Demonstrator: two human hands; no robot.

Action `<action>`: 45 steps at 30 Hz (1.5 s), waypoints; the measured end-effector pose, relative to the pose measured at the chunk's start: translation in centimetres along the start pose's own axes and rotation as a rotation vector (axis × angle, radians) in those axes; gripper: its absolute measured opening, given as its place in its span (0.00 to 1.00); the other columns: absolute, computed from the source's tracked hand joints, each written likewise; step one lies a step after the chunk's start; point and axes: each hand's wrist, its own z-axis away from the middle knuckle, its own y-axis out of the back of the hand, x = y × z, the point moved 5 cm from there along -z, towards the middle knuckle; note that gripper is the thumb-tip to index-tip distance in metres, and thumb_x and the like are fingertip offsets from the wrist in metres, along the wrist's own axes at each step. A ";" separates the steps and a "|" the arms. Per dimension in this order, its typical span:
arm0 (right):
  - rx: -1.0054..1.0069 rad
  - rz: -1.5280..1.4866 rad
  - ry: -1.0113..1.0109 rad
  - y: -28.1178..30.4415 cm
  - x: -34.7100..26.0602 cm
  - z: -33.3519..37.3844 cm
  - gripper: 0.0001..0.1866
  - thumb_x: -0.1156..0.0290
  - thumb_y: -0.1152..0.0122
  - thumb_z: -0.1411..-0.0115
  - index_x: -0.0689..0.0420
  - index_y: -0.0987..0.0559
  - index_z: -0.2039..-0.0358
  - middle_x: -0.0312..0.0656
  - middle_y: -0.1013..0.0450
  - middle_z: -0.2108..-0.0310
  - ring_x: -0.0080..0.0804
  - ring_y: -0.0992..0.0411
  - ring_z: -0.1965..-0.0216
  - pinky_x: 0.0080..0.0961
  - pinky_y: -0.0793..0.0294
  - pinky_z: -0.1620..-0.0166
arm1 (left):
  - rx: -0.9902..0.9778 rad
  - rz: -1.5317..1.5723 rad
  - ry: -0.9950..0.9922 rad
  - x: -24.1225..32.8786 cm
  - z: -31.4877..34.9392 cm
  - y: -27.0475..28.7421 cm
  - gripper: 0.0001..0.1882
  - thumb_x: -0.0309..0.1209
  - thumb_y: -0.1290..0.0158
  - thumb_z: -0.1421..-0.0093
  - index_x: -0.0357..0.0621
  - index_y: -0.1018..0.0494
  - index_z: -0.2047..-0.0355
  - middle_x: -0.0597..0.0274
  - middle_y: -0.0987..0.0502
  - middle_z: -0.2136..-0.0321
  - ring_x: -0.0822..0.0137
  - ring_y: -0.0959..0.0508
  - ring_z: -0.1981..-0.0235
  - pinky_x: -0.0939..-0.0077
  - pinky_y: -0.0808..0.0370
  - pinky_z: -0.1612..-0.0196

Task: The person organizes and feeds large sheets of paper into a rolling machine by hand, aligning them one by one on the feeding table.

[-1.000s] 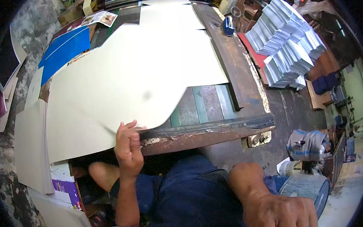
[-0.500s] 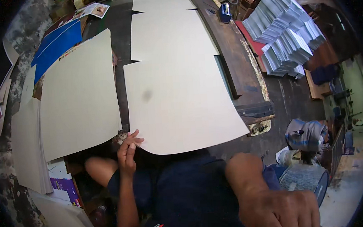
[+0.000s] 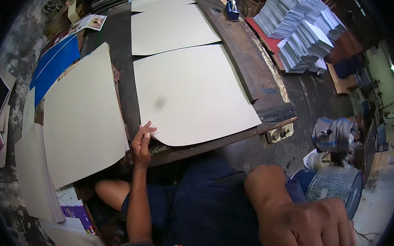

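A large cream board sheet [image 3: 191, 96] lies on the dark table, its near left corner bowed up. My left hand [image 3: 143, 143] pinches that corner between thumb and fingers. Two more cream sheets lie beyond it in a row, a middle one [image 3: 169, 32] and a far one [image 3: 160, 0], with a dark gap before each. My right hand [image 3: 304, 224] is curled into a fist low on the right, close to the camera. Whatever it grips, if anything, is hidden beneath the knuckles.
A stack of cream boards [image 3: 84, 121] stands left of the table, beside a blue sheet [image 3: 56, 64]. Along the table's right side runs a dark bar [image 3: 229, 53]. Piles of folded white paper [image 3: 305, 48] and a tape dispenser [image 3: 232, 10] sit at the far right. A blue drum [image 3: 336, 186] stands lower right.
The near sheet has slid away from me, and its front edge now lies over the tabletop. My left hand moved forward with its corner. My right hand remains a fist.
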 end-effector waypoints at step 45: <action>0.831 0.395 -0.931 26.6 17.1 17.2 0.18 0.72 0.41 0.42 0.57 0.29 0.51 0.38 0.30 0.57 0.23 0.31 0.59 0.28 0.25 0.54 | 0.831 -0.273 0.015 13.1 5.7 12.5 0.14 0.37 0.55 0.32 0.37 0.29 0.68 0.59 0.25 0.70 0.66 0.26 0.63 0.72 0.33 0.50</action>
